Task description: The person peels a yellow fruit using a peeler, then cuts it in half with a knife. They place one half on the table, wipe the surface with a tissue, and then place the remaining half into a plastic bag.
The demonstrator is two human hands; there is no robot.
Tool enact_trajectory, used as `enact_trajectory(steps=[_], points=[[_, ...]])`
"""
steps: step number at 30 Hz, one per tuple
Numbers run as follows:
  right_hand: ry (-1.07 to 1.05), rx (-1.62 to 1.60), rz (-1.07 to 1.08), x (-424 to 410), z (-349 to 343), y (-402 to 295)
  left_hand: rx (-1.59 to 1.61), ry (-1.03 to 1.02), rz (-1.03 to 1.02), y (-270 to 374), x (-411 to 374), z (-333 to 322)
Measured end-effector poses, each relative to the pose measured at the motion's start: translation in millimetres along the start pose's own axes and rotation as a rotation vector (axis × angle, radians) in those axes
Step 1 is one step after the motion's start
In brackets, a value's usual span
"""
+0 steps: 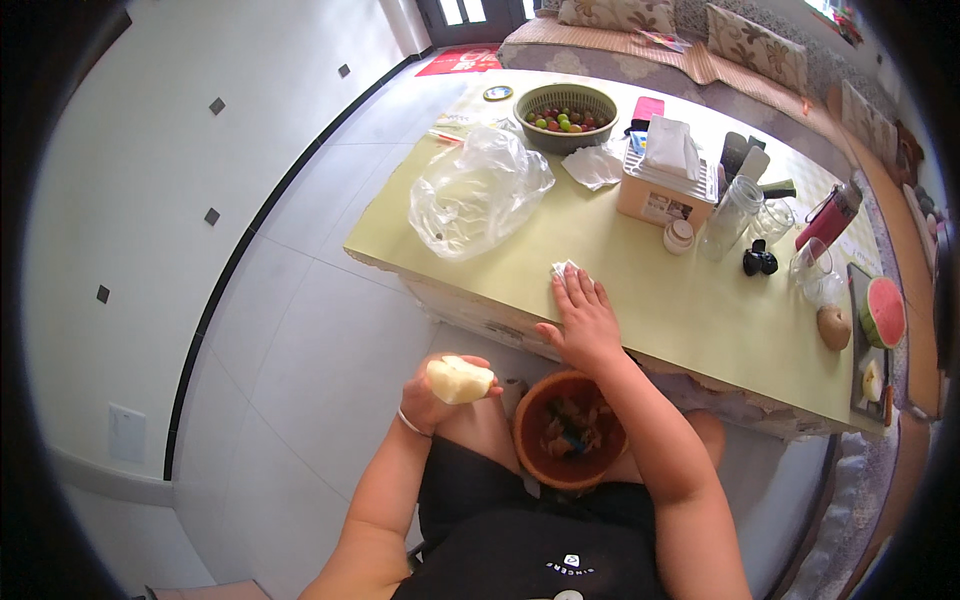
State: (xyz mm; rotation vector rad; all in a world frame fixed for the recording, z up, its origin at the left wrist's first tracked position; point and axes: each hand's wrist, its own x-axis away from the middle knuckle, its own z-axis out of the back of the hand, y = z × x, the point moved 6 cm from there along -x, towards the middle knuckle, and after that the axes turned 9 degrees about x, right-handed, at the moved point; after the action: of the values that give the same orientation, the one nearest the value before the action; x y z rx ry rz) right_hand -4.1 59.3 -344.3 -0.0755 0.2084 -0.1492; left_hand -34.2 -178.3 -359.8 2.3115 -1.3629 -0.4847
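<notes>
A pale, peeled piece of fruit (459,379), with bite-like hollows in its flesh, rests in my left hand (431,397) over the floor beside the table. My right hand (587,319) lies flat near the front edge of the yellow-green tabletop (480,289). Its fingers press on a crumpled white tissue (564,268), most of which they hide. Below my right forearm, a brown bin (531,459) stands between my legs with peels and scraps inside.
A clear plastic bag (480,195) sits near a basket (566,146) of grapes. Farther right are a tissue box (664,195), a clear bottle (731,217), a red flask (829,217), and a brown round fruit (833,328). Cut watermelon (883,311) and a knife (889,405) lie on a dark board (859,296).
</notes>
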Motion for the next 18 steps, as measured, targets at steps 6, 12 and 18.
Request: enact_trajectory(steps=[6,12,18], points=[[-0.035,0.024,0.006,0,4,-1,0.001,0.023,-0.054,1,4,6],[-0.035,0.015,-0.006,-12,10,-16,-0.001,-0.012,0.003,2,5,5],[-0.106,-0.23,0.283,-61,23,-92,-0.02,0.076,-0.079,5,10,7]])
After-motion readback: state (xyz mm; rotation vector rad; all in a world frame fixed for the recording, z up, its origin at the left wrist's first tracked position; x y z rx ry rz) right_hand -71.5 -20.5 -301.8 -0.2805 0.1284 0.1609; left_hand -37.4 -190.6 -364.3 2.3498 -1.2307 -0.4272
